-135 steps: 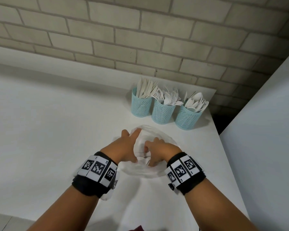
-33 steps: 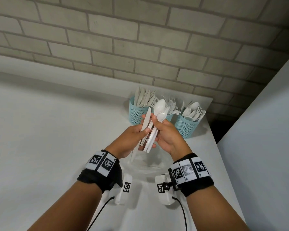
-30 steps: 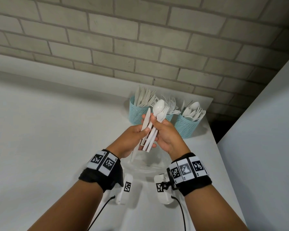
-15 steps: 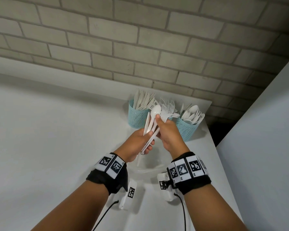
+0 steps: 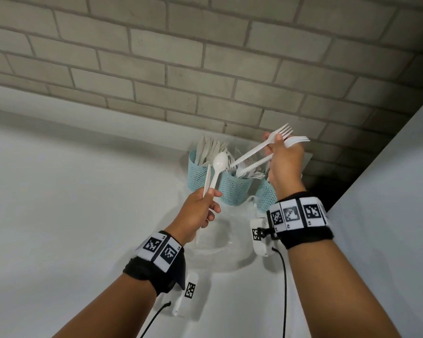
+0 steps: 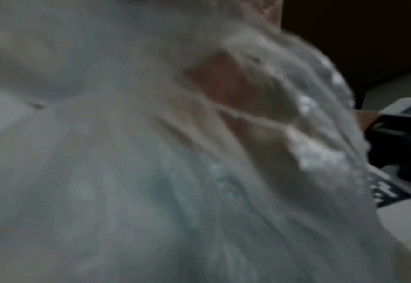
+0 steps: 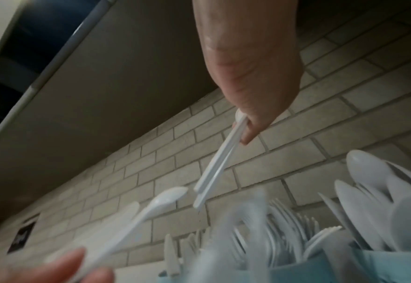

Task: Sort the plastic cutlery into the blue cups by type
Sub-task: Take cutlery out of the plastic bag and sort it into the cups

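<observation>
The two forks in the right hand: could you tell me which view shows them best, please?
The head view: both forks show whole, tines included, held by the right hand. The right wrist view shows only their handles; the left wrist view shows none of them.

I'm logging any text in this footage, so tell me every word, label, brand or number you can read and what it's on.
No readable text in any view.
Left wrist band: black-and-white square code markers only, no letters.
Right wrist band: the same kind of markers, no words.
White wrist devices: one small code marker each.
Blue cups, forks, spoon: no print visible.
Dark wall patch: too blurred to read.
</observation>
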A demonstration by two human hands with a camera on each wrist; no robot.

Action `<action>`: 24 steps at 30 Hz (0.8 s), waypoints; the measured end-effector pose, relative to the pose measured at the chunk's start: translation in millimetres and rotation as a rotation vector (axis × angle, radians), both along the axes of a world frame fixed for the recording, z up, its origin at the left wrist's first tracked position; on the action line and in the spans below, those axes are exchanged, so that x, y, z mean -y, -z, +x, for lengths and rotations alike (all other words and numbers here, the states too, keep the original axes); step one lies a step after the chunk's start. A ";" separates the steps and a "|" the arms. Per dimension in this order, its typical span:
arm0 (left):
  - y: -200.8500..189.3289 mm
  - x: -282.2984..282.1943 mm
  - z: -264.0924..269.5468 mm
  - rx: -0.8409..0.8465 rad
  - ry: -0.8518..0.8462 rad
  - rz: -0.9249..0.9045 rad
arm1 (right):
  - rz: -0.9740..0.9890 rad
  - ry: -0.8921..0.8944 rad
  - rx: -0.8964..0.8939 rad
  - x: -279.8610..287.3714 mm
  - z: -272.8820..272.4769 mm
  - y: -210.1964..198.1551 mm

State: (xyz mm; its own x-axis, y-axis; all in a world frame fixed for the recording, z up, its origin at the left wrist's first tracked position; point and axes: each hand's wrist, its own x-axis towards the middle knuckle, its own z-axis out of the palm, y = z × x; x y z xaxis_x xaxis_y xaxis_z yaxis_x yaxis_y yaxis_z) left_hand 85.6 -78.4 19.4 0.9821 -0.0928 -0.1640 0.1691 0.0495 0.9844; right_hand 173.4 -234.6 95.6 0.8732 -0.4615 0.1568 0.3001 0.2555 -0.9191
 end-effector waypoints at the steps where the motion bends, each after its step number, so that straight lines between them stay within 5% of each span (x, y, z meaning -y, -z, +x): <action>1: 0.0 0.3 0.3 -0.005 0.003 -0.002 | -0.028 0.045 0.040 0.3 7.2 0.9; 5: -0.1 -1.0 1.3 -0.010 0.010 -0.009 | -0.154 0.108 0.085 -8.5 23.0 11.9; 12: -1.2 -10.4 7.1 -0.013 -0.009 -0.014 | -0.814 -0.011 -0.093 -18.5 28.5 47.7; 19: 0.6 -11.5 9.9 -0.019 0.002 -0.039 | -0.749 0.051 -0.019 -17.9 42.6 45.6; 24: 2.4 -10.2 9.0 -0.037 0.037 -0.053 | -1.175 0.099 0.022 -5.8 50.9 63.4</action>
